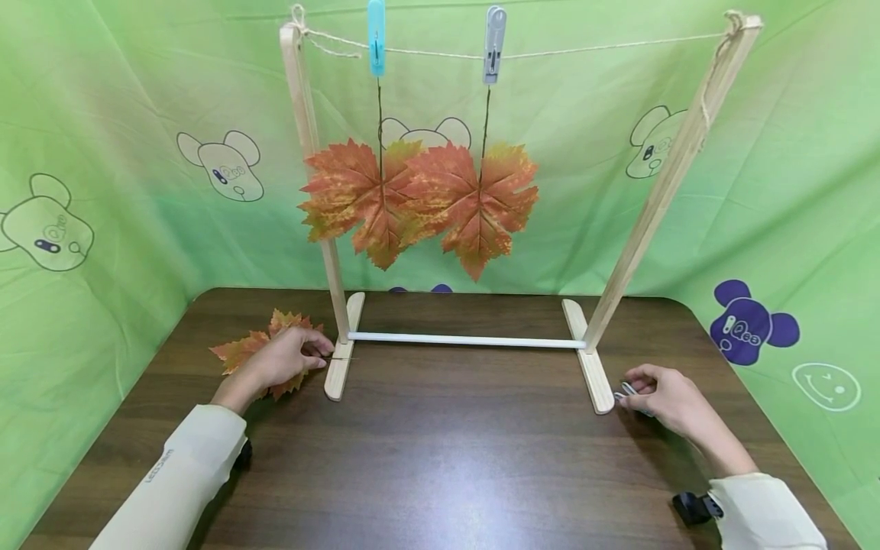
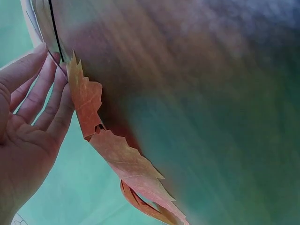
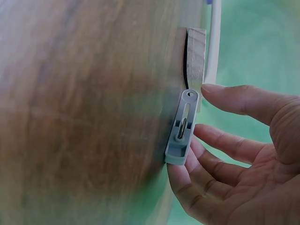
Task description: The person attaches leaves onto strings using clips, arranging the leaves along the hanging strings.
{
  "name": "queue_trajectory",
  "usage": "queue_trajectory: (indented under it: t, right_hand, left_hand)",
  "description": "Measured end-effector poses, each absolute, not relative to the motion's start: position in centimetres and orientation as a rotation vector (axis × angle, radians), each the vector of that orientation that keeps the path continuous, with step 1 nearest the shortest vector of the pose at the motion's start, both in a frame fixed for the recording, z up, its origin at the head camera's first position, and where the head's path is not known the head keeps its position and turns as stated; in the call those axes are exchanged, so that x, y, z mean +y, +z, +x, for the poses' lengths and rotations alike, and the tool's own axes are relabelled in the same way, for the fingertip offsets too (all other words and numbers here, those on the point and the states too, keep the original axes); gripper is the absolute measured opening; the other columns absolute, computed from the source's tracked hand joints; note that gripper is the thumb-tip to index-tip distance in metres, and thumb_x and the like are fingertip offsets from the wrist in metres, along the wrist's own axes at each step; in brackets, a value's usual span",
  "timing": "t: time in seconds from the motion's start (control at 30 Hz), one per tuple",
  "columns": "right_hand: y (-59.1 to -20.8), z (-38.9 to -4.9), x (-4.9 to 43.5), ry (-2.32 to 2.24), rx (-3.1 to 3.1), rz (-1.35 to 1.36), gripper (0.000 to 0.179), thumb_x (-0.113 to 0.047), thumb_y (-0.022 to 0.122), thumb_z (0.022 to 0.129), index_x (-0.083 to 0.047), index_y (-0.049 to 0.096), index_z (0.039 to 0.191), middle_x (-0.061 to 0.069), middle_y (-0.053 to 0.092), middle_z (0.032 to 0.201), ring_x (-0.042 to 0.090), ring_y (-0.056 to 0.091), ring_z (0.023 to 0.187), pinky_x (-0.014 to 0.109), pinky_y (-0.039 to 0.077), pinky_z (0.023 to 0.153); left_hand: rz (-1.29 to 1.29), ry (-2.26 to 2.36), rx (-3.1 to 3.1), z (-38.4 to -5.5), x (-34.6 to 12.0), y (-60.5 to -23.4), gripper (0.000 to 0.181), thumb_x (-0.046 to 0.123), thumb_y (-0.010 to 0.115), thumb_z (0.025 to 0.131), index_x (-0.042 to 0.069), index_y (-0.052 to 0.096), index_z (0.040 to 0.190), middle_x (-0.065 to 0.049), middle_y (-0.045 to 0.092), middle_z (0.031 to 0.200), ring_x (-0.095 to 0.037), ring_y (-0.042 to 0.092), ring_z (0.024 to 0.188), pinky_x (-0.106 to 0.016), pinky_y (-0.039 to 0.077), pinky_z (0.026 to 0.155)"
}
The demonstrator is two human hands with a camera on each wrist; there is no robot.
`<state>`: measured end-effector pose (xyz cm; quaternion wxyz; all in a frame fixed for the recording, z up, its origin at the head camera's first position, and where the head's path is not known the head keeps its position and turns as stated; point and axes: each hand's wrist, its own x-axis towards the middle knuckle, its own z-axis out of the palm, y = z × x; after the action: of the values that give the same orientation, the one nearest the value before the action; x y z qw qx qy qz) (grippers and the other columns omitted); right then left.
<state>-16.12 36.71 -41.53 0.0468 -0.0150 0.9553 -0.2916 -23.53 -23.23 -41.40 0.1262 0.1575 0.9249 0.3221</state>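
My left hand (image 1: 278, 357) is at the left foot of a wooden stand, beside an orange maple leaf (image 1: 237, 351) on the table. In the left wrist view, thumb and forefinger pinch the leaf's thin dark stem (image 2: 57, 64); the leaf blade (image 2: 112, 147) extends below the fingers. Beyond the stand's right foot, my right hand (image 1: 663, 397) is around a grey clothespin (image 3: 182, 133) lying on its side. Its fingertips touch or nearly touch the clothespin's edge, while the thumb stays a little apart. The hand partly covers the clothespin in the head view.
Two leaves (image 1: 354, 191) (image 1: 474, 202) hang from the string (image 1: 605, 46) by a blue clothespin (image 1: 376, 38) and a grey one (image 1: 493, 46). The stand's posts (image 1: 674, 183) lean outward, joined below by a white rod (image 1: 467, 341). Green printed cloth surrounds the brown table (image 1: 412, 443).
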Motion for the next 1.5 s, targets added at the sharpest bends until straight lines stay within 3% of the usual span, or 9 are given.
queue_trajectory:
  t: [0.63, 1.5]
  right_hand:
    - [-41.96, -16.35, 36.59, -0.877, 2.925, -0.028, 0.034, -0.01, 0.08, 0.084, 0.01, 0.068, 0.108, 0.009, 0.07, 0.088, 0.009, 0.058, 0.075, 0.023, 0.046, 0.064]
    - [-42.11, -16.16, 36.63, -0.87, 2.945, -0.043, 0.027, -0.007, 0.078, 0.086, 0.008, 0.07, 0.107, 0.005, 0.067, 0.085, 0.006, 0.054, 0.072, 0.023, 0.043, 0.064]
  left_hand:
    - [0.563, 0.984, 2.685, -24.04, -23.36, -41.82, 0.015, -0.01, 0.067, 0.095, -0.001, 0.074, 0.104, -0.011, 0.073, 0.096, -0.019, 0.068, 0.091, -0.031, 0.057, 0.078]
    - [0.614, 0.983, 2.663, -24.02, -23.21, -41.33, 0.02, -0.012, 0.063, 0.095, 0.002, 0.076, 0.101, -0.008, 0.072, 0.093, -0.016, 0.065, 0.087, -0.025, 0.054, 0.074]
